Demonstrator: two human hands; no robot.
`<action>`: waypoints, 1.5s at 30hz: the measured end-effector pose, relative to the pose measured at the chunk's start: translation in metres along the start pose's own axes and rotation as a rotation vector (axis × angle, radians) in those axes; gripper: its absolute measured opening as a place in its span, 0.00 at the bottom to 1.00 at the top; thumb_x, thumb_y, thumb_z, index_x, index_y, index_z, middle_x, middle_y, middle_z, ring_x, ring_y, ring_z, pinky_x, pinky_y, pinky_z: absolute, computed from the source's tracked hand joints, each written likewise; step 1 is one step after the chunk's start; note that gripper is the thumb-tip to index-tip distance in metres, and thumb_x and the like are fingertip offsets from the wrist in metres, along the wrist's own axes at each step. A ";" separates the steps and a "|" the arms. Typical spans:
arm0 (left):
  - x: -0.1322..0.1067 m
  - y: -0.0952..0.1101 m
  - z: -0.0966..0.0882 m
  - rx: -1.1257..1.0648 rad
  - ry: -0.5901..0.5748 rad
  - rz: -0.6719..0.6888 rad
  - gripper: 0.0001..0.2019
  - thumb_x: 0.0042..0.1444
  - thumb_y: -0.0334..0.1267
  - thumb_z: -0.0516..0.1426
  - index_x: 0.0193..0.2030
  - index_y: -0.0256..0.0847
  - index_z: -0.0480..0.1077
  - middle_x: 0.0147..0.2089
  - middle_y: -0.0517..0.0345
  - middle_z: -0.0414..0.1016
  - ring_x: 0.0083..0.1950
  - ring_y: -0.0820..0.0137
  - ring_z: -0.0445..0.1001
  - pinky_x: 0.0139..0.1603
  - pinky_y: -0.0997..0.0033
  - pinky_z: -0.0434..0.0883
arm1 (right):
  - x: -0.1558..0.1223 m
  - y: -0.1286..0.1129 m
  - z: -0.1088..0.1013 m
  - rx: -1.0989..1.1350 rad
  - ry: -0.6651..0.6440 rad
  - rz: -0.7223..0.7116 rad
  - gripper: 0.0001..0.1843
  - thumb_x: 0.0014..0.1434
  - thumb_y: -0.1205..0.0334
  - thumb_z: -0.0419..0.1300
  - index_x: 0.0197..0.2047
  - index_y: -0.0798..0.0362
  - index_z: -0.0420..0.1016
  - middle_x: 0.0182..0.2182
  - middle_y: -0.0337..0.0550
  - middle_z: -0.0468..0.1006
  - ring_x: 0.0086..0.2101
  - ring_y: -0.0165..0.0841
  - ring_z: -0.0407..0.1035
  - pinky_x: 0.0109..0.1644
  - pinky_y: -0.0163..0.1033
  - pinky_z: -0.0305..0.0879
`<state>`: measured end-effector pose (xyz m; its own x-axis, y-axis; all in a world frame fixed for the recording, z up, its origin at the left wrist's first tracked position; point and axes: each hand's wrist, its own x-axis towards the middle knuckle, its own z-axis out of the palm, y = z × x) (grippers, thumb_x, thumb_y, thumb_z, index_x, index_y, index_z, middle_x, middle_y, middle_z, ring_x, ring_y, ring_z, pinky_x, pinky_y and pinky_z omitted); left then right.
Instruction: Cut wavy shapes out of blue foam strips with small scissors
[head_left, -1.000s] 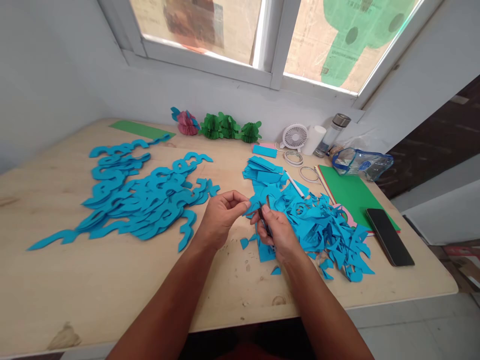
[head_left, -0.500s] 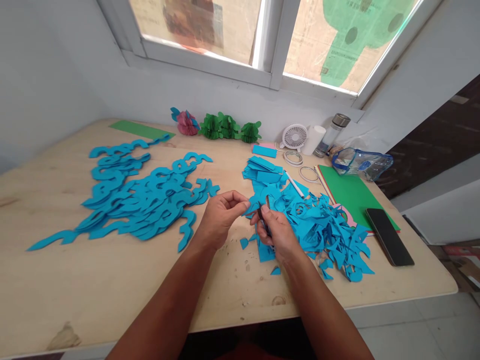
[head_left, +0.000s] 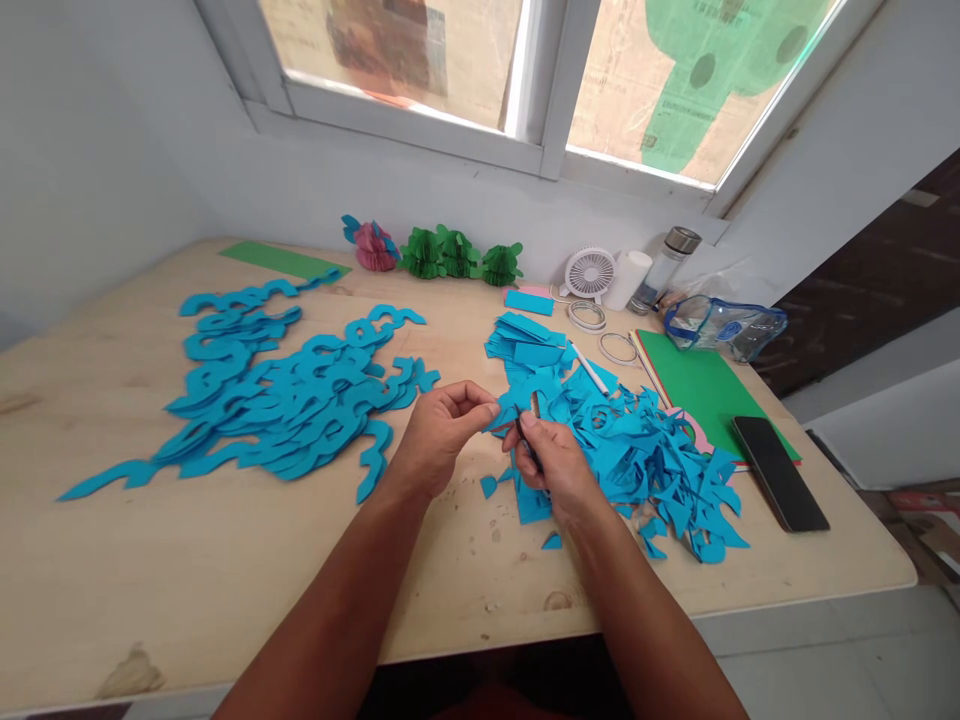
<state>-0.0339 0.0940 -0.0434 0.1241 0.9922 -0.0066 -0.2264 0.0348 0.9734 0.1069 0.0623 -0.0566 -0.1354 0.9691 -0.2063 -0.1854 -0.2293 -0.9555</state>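
Hardly anything has shifted: both hands stay close together above the wooden table. From the head view, the left hand pinches a blue paper scrap between thumb and forefinger, while the right hand curls closed around a small dark tool, just beside a heap of blue paper offcuts.

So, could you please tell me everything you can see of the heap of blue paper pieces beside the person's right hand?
The heap of blue paper pieces is a loose, tangled pile of thin, matte turquoise cut paper: curved strips, angular scraps and, at its far end, stacked flat rectangles. It lies on the pale wooden tabletop, right of centre, with a few scraps apart at its near edge. A white pen rests on it, and the right hand sits at its left side.
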 end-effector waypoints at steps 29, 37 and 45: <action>0.002 0.002 -0.005 0.059 -0.048 0.004 0.06 0.42 0.37 0.63 0.21 0.39 0.71 0.21 0.60 0.71 0.27 0.70 0.70 0.33 0.68 0.70 | 0.003 0.001 -0.005 -0.044 -0.061 0.022 0.25 0.50 0.39 0.58 0.23 0.55 0.70 0.08 0.28 0.56 0.11 0.21 0.42 0.14 0.31 0.37; 0.001 0.004 -0.005 0.046 -0.074 -0.011 0.06 0.42 0.36 0.63 0.21 0.39 0.71 0.22 0.60 0.71 0.26 0.71 0.69 0.32 0.70 0.68 | 0.002 0.001 -0.005 -0.024 -0.060 0.005 0.24 0.51 0.40 0.59 0.23 0.55 0.70 0.08 0.28 0.56 0.11 0.21 0.42 0.14 0.31 0.36; 0.002 0.007 -0.009 0.132 -0.087 -0.007 0.07 0.42 0.37 0.64 0.19 0.40 0.71 0.21 0.61 0.68 0.25 0.72 0.64 0.29 0.71 0.63 | 0.001 -0.002 -0.003 -0.062 -0.024 -0.019 0.24 0.51 0.40 0.58 0.22 0.55 0.70 0.08 0.28 0.56 0.11 0.21 0.43 0.15 0.31 0.36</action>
<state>-0.0439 0.0973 -0.0391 0.2097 0.9778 0.0007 -0.0971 0.0201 0.9951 0.1099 0.0638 -0.0554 -0.1563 0.9704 -0.1839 -0.1273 -0.2044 -0.9706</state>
